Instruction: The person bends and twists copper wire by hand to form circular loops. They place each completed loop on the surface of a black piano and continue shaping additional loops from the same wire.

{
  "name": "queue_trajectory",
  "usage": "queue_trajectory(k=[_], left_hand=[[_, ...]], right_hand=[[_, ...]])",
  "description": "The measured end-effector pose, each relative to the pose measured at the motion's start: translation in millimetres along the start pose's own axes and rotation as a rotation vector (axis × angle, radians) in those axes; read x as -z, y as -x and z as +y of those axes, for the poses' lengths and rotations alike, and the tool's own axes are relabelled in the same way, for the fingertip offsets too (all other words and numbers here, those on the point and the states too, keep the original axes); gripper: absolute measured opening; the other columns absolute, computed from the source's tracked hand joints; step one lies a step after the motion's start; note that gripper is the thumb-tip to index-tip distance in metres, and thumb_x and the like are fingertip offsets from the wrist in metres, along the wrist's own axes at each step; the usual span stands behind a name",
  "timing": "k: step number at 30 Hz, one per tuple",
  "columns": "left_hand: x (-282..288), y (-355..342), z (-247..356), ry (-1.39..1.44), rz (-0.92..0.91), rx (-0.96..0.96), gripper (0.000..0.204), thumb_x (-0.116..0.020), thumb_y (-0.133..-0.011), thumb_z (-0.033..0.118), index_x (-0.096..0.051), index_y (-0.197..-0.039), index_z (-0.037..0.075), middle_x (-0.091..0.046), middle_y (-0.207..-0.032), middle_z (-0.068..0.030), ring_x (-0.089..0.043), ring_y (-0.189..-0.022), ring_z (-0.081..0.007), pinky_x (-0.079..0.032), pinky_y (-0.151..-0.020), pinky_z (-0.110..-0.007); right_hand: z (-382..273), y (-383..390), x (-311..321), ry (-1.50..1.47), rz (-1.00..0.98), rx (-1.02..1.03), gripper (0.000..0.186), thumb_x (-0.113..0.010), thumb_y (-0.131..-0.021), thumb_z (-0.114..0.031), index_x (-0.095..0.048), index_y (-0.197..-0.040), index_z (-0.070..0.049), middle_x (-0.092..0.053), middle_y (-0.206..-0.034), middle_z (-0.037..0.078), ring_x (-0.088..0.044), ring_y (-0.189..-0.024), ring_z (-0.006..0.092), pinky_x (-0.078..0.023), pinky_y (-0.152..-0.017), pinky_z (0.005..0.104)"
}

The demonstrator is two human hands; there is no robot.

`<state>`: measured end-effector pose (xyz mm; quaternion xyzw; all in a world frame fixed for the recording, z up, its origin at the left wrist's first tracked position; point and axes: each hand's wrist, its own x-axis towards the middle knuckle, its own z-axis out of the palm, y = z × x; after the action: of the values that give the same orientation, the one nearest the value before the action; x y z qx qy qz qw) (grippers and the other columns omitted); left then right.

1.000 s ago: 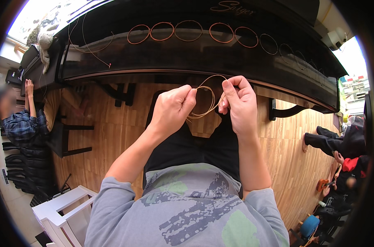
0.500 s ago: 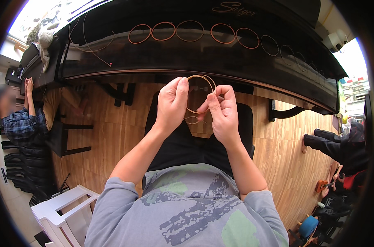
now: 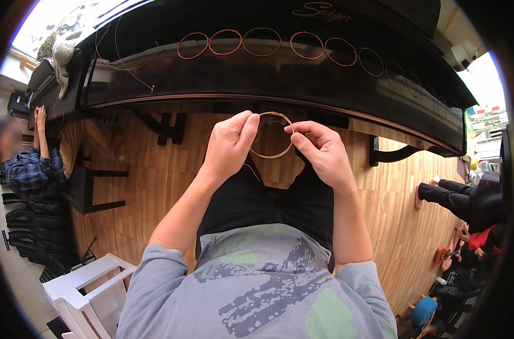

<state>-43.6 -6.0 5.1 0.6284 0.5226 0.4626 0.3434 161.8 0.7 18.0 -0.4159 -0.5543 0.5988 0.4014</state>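
My left hand (image 3: 230,141) is closed on the left side of a thin brass-coloured metal string (image 3: 272,157) wound into a round coil. Thumb and forefinger of my right hand (image 3: 323,148) pinch the same coil at its right side. The ring hangs between both hands above my lap, in front of the black piano. A loose tail of wire dangles under my left hand. On the piano lie several coiled strings in a row, among them a copper-coloured coil (image 3: 225,55) and a thin silvery one.
An uncoiled string (image 3: 152,87) with a small pinkish end lies on the left of the piano (image 3: 211,79). At the left a person in a plaid shirt (image 3: 31,172) sits beside a black bench (image 3: 90,189). A white stand (image 3: 79,282) is near left; other people are at right.
My right hand has shifted right and its fingers have straightened somewhat. The wire's loops now lie closer together as one rounder ring, and the loose tail hangs lower, further left.
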Motion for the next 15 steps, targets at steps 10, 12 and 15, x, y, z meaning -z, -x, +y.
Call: queue_trajectory(k=[10,12,15], left_hand=[[2,0,5,0.146,-0.153,0.056,0.031,-0.047,-0.101,0.022,-0.052,-0.076,0.004,-0.036,-0.06,0.007,-0.03,-0.056,-0.004,-0.026,-0.05,-0.023],[6,0,13,0.233,-0.211,0.152,0.03,-0.047,-0.1,0.022,-0.055,-0.078,0.004,-0.036,-0.06,0.0085,-0.029,-0.055,-0.0018,-0.024,-0.049,-0.021],[4,0,14,0.23,-0.181,0.125,0.028,-0.048,-0.1,0.021,-0.058,-0.081,0.004,-0.037,-0.06,0.0096,-0.029,-0.053,0.0006,-0.022,-0.049,-0.019]], right_hand=[[7,-3,3,-0.214,-0.003,-0.091,0.017,-0.053,-0.098,-0.016,-0.063,-0.092,-0.003,-0.04,-0.06,-0.011,-0.027,-0.05,-0.0021,-0.02,-0.045,0.0184],[8,-4,2,-0.185,0.01,-0.07,0.018,-0.053,-0.099,-0.017,-0.062,-0.091,-0.004,-0.04,-0.061,-0.011,-0.027,-0.05,-0.0018,-0.02,-0.045,0.0186],[4,-3,1,-0.222,0.009,-0.094,0.019,-0.051,-0.099,-0.018,-0.061,-0.09,-0.005,-0.038,-0.06,-0.011,-0.027,-0.05,-0.0014,-0.02,-0.045,0.0183]])
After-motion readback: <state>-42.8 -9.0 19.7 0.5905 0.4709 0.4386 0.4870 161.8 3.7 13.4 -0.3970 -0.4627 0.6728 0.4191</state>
